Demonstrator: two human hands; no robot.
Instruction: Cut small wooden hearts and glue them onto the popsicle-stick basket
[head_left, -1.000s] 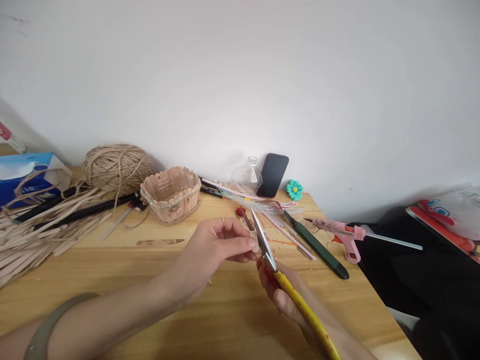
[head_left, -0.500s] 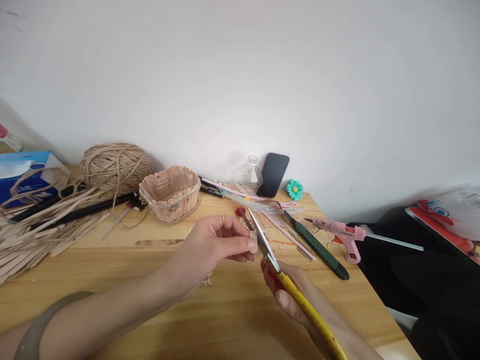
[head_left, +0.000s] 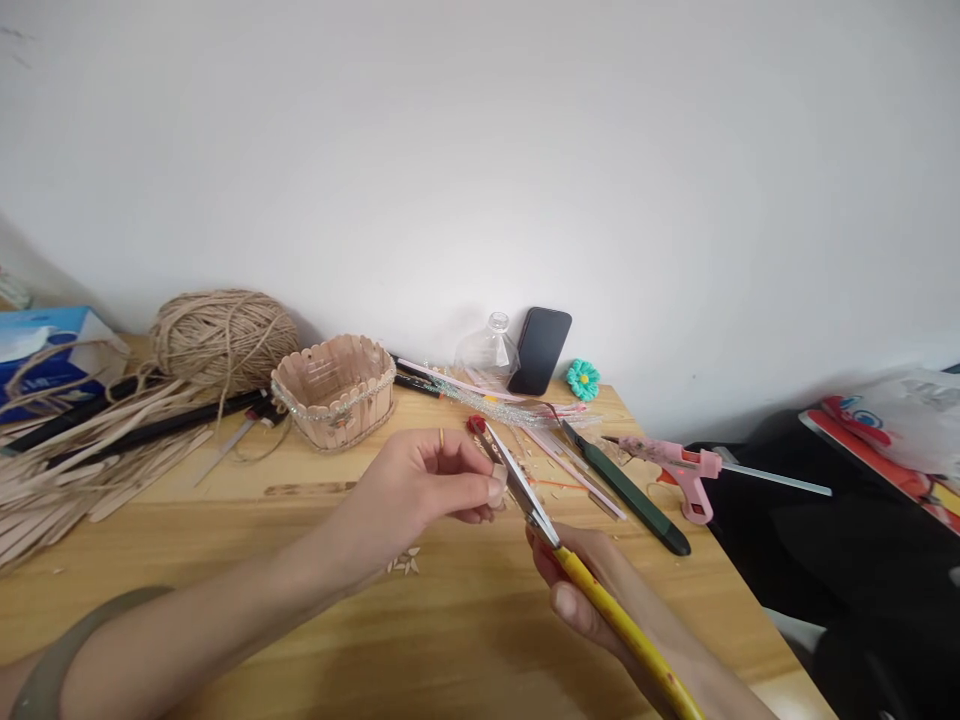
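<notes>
My left hand (head_left: 442,480) pinches a small pale piece of wooden craft stick (head_left: 498,474) between thumb and fingers. In my right hand (head_left: 577,585) is a pair of yellow-handled scissors (head_left: 600,595), its blades pointing up and left, slightly parted beside the stick piece. Whether the blades touch the piece I cannot tell. Small pointed wood chips (head_left: 405,562) lie on the table below my left hand. Behind that hand stands a small wooden-stick basket (head_left: 341,400) with glittery trim round it.
Left are a twine ball (head_left: 225,340), loose craft sticks (head_left: 67,490) and a blue tissue pack (head_left: 52,360). A phone (head_left: 540,350) leans on the wall near a clear bottle top (head_left: 491,348). A green-handled knife (head_left: 630,495) and pink glue gun (head_left: 686,470) lie right.
The view has shifted slightly, so the things on the table sit a little further left. The scissors and the stick piece stay close together in my hands.
</notes>
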